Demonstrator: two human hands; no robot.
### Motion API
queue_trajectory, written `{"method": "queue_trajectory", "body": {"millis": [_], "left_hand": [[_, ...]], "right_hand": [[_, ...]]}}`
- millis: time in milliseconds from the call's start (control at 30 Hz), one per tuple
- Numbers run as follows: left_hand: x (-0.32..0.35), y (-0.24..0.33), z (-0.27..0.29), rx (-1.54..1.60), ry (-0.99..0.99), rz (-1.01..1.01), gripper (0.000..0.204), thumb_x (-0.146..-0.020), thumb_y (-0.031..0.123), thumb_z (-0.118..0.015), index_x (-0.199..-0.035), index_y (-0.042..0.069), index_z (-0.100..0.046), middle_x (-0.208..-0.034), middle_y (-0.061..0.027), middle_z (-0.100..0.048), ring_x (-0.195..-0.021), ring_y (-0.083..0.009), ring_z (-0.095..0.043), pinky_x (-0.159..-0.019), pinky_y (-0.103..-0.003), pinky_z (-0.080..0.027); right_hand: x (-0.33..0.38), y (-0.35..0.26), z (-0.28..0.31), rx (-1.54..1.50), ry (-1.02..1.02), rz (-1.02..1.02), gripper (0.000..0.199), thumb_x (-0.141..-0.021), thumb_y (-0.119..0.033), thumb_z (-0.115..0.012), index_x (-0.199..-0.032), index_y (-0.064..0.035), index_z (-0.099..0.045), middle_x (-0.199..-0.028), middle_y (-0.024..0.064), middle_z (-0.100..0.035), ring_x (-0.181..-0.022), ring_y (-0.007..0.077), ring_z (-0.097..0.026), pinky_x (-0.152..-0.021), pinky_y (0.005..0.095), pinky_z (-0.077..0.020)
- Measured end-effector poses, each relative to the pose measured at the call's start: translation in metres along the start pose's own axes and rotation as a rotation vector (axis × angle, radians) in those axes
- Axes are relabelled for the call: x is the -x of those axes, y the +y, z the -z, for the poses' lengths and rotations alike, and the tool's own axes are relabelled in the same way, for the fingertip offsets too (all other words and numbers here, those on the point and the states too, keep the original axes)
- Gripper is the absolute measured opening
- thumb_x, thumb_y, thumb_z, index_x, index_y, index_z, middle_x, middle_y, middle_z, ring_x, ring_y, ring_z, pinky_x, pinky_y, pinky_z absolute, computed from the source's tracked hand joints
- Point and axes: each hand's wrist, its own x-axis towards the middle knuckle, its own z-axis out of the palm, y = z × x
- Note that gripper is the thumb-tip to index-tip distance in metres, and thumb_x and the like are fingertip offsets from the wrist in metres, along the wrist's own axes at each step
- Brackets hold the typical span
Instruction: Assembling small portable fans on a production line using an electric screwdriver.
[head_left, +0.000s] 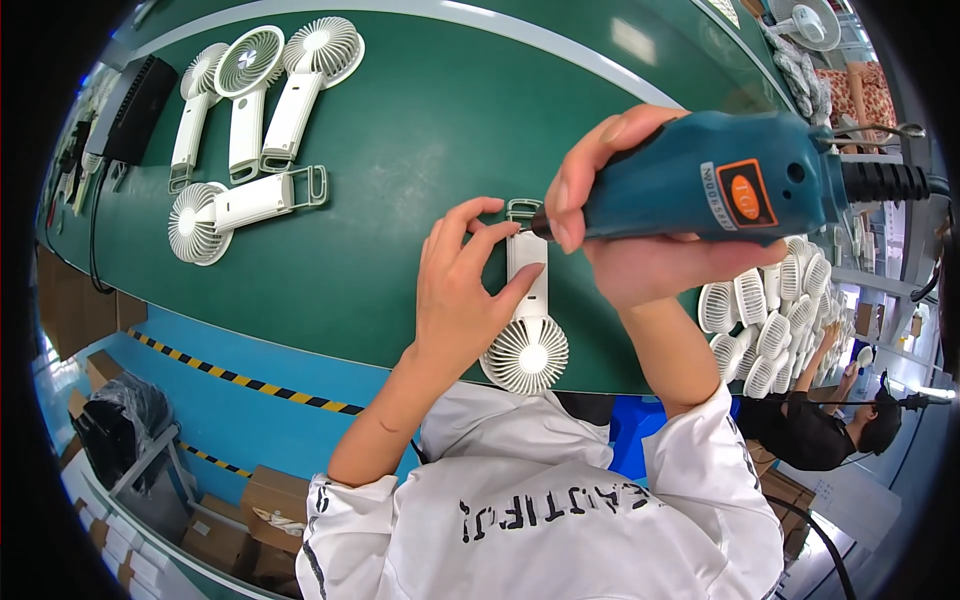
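My right hand (pixel 640 268) is wrapped round a teal electric screwdriver (pixel 665 180) with a black cable at its rear end. The tool lies nearly level, and its dark nose points left at the handle end of a white handheld fan (pixel 528 350). That fan lies on the green table, its round slatted head toward me and a wire loop at the far end. Thumb and fingers of my left hand (pixel 455 285) hold the fan's handle near the loop. Whether the screwdriver's tip touches the fan cannot be made out.
Several white handheld fans (pixel 245 120) lie at the far left of the green table (pixel 420 110), near a black box (pixel 135 108). More fans (pixel 770 320) are piled at the right. Beyond them sits a person in black (pixel 810 430). Cardboard boxes (pixel 210 540) stand at lower left.
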Motion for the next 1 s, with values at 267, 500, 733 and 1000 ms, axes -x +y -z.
{"method": "queue_trajectory", "body": {"millis": [267, 500, 733, 1000], "left_hand": [[0.000, -0.004, 0.005, -0.033, -0.011, 0.011, 0.042, -0.067, 0.017, -0.083, -0.101, 0.002, -0.064, -0.116, -0.0107, -0.054, -0.099, -0.0257, -0.053, -0.086, -0.039, -0.043], [-0.023, 0.047, 0.002, -0.552, -0.432, 0.220, 0.075, -0.071, 0.030, -0.082, -0.127, 0.000, -0.042, -0.090, -0.0166, -0.062, -0.069, -0.0379, -0.066, -0.066, -0.043, -0.055], [-0.139, 0.065, 0.023, -0.289, -0.523, -0.272, 0.054, -0.076, 0.008, -0.071, -0.125, 0.007, -0.048, -0.108, -0.0213, -0.063, -0.097, -0.0418, -0.062, -0.083, -0.047, -0.050], [-0.406, -0.038, -0.061, -1.024, -0.824, -0.657, 0.054, -0.069, -0.007, -0.064, -0.119, 0.009, -0.054, -0.132, -0.0108, -0.053, -0.125, -0.0354, -0.047, -0.103, -0.043, -0.041]], "right_hand": [[0.004, -0.021, 0.005, -0.002, 0.064, 0.293, 0.097, -0.072, -0.086, -0.050, -0.116, -0.0001, -0.049, -0.106, 0.0246, -0.063, -0.048, 0.0159, -0.057, -0.040, 0.0243, -0.0420], [0.070, -0.119, 0.056, 0.019, 0.367, 0.357, 0.069, -0.087, -0.065, -0.054, -0.116, -0.0024, -0.048, -0.090, 0.0130, -0.056, -0.039, 0.0122, -0.045, -0.035, 0.0241, -0.0370], [0.152, -0.138, 0.084, -0.054, 0.583, 0.255, 0.069, -0.093, -0.068, -0.035, -0.110, -0.0015, -0.047, -0.077, 0.0141, -0.055, -0.037, 0.0188, -0.047, -0.029, 0.0298, -0.0372], [0.174, -0.135, 0.073, -0.404, 0.758, 0.155, 0.076, -0.091, -0.072, -0.027, -0.106, -0.0009, -0.049, -0.074, 0.0203, -0.057, -0.036, 0.0272, -0.048, -0.032, 0.0390, -0.0386]]}}
